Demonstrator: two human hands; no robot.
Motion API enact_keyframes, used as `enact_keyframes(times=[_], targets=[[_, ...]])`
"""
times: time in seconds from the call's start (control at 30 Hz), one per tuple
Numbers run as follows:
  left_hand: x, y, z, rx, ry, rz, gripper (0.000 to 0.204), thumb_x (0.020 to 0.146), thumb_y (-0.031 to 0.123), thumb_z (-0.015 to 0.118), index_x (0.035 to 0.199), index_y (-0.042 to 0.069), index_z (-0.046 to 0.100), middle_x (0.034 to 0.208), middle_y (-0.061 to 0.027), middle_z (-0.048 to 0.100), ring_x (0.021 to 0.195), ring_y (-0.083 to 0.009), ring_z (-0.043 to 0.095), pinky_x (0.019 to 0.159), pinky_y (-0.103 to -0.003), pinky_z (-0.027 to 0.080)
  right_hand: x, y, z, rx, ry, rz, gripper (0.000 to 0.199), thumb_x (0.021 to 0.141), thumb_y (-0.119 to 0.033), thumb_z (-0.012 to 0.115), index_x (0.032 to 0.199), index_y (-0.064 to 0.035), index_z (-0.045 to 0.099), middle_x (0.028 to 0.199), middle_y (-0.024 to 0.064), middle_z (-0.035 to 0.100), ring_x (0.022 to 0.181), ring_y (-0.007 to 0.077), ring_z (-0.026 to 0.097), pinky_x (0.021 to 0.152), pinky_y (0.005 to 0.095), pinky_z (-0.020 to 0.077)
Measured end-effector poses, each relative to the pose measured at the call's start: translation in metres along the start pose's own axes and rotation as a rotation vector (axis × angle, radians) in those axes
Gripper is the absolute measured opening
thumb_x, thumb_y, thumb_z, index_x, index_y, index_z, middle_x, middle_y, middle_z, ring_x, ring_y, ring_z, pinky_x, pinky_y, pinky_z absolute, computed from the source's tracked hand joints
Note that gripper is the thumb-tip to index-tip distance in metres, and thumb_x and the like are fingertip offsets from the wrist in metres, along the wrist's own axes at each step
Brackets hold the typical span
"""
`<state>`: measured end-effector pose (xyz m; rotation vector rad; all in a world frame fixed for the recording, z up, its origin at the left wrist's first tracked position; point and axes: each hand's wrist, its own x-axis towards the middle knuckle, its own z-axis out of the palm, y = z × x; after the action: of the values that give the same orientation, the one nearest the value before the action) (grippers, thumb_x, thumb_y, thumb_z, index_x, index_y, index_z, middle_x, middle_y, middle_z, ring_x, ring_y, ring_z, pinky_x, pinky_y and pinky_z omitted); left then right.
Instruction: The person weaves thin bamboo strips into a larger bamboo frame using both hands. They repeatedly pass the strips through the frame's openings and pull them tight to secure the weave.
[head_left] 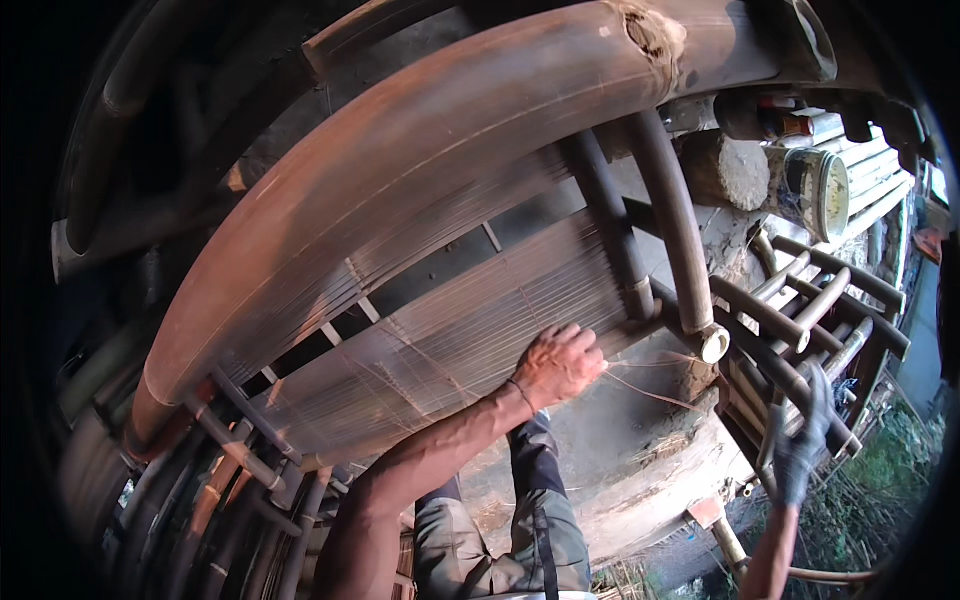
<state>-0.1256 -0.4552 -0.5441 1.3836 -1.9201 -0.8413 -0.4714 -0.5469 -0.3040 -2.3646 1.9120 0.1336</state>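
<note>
My bare left hand [560, 366], a dark band at its wrist, is closed at the front edge of a panel of thin bamboo slats [480, 330]. A thin tan strand [645, 388] runs from its fingers to the right in a loose loop. On the far right, my right hand [800, 450] wears a grey glove. Its fingers look stretched out beside a small bamboo frame [790, 320], slightly blurred, with nothing visible in them. The slat panel lies within a large bamboo frame, whose thick curved pole [400, 140] spans the far side.
Dark bamboo uprights [670, 220] join the large frame at its right end. Beyond them are a cut log end [735, 170] and a round container [825, 195]. Stacked bamboo pieces [225, 480] crowd the lower left. Green plants [880, 490] grow at the lower right.
</note>
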Motion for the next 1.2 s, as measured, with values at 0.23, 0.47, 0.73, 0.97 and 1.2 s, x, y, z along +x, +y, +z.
enact_keyframes(times=[0.23, 0.47, 0.73, 0.97, 1.2], targets=[[0.011, -0.012, -0.058, -0.102, 0.099, -0.562, 0.026, 0.097, 0.025, 0.061, 0.079, 0.006, 0.062, 0.08, -0.0099, 0.057, 0.07, -0.0258, 0.06, 0.057, -0.038, 0.051, 0.091, -0.18, 0.179, 1.137, -1.196, 0.012, 0.065, 0.088, -0.03, 0.077, 0.142, -0.004, 0.049, 0.105, 0.0106, 0.066, 0.086, 0.018, 0.07, 0.071, 0.028, 0.0562], [-0.062, -0.156, -0.065, 0.095, 0.057, -1.224, 0.017, 0.089, 0.013, 0.057, 0.097, 0.007, 0.07, 0.099, -0.0223, 0.071, 0.097, -0.0414, 0.067, 0.086, -0.048, 0.051, 0.201, -0.216, 0.268, 0.766, -0.322, -0.077, 0.023, 0.094, -0.024, 0.064, 0.094, -0.002, 0.069, 0.079, 0.0062, 0.066, 0.071, 0.0184, 0.065, 0.065, 0.0353, 0.0509], [-0.035, -0.199, -0.001, 0.044, 0.341, -0.785, 0.034, 0.088, 0.011, 0.053, 0.119, 0.007, 0.067, 0.108, -0.0244, 0.069, 0.104, -0.0445, 0.064, 0.095, -0.043, 0.049, 0.18, -0.339, 0.356, 0.19, -0.78, -0.577, 0.026, 0.09, -0.026, 0.058, 0.104, -0.0106, 0.074, 0.106, 0.0169, 0.071, 0.099, 0.0375, 0.068, 0.085, 0.0467, 0.0537], [-0.031, -0.151, -0.037, -0.368, 0.296, -1.172, 0.017, 0.083, 0.019, 0.068, 0.086, 0.004, 0.075, 0.118, -0.021, 0.065, 0.106, -0.0319, 0.064, 0.084, -0.038, 0.052, 0.174, -0.303, 0.315, 0.388, -0.437, -0.618, 0.032, 0.083, -0.017, 0.068, 0.115, -0.0129, 0.069, 0.123, 0.0164, 0.065, 0.119, 0.0379, 0.058, 0.1, 0.0464, 0.0466], [-0.022, -0.11, -0.06, -0.714, 0.155, -0.961, 0.024, 0.083, 0.022, 0.074, 0.093, 0.001, 0.077, 0.112, -0.0115, 0.065, 0.111, -0.0209, 0.058, 0.096, -0.033, 0.044, 0.108, -0.249, 0.258, 0.987, -0.519, -0.396, 0.028, 0.084, -0.017, 0.073, 0.11, -0.0082, 0.069, 0.113, 0.011, 0.067, 0.109, 0.0275, 0.062, 0.096, 0.0412, 0.0488]])
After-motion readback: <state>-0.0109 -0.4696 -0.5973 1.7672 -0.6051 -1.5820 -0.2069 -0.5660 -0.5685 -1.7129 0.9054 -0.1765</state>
